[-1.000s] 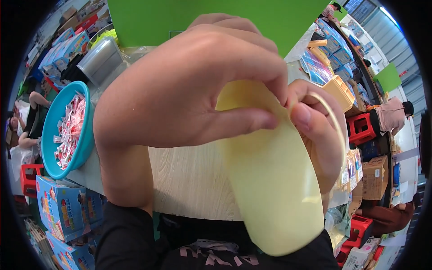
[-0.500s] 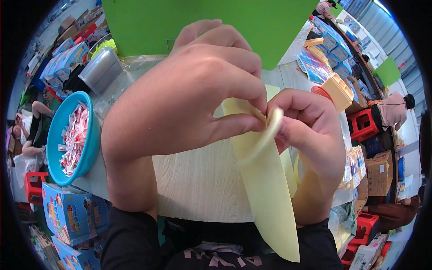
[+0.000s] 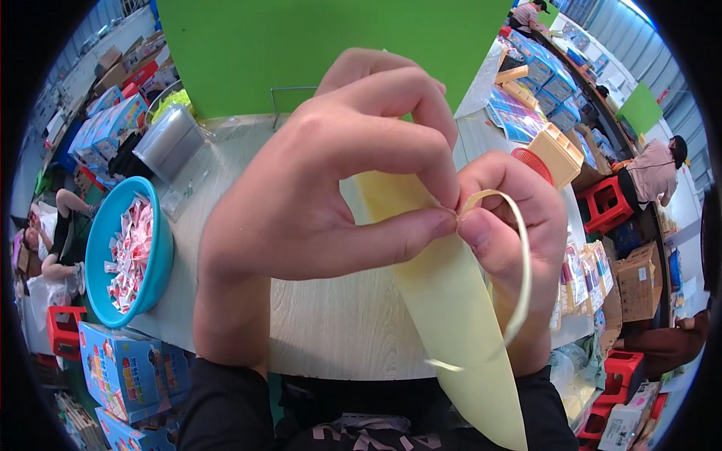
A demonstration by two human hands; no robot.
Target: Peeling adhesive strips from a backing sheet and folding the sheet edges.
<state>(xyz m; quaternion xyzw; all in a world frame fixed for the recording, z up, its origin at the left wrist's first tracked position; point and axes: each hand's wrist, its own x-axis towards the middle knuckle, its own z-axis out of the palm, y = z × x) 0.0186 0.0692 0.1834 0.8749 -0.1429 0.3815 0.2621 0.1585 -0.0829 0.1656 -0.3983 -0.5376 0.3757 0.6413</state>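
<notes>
My left hand (image 3: 342, 177) and my right hand (image 3: 519, 207) meet fingertip to fingertip above the table. Both are closed in a pinch, thumb against forefinger, at one end of a narrow pale yellow strip (image 3: 524, 274). From there the strip arches over my right thumb and curls down, its loose end in front of a long pale yellow sheet (image 3: 459, 323). This sheet slants from behind my fingers toward my lap, with a rounded lower end. My fingers hide its upper part, so what supports it there does not show.
A turquoise basin (image 3: 164, 255) of small red-and-white packets stands at the table's left edge. A green board (image 3: 248, 60) rises at the back, near a thin wire frame (image 3: 289, 89). Blue boxes (image 3: 120, 368) are stacked lower left; a cream plastic basket (image 3: 556, 154) sits right.
The strip's loop has swung out to the right and hangs longer and lower. My hands stay pinched together, slightly lower in view; the whole scene has shifted a little.
</notes>
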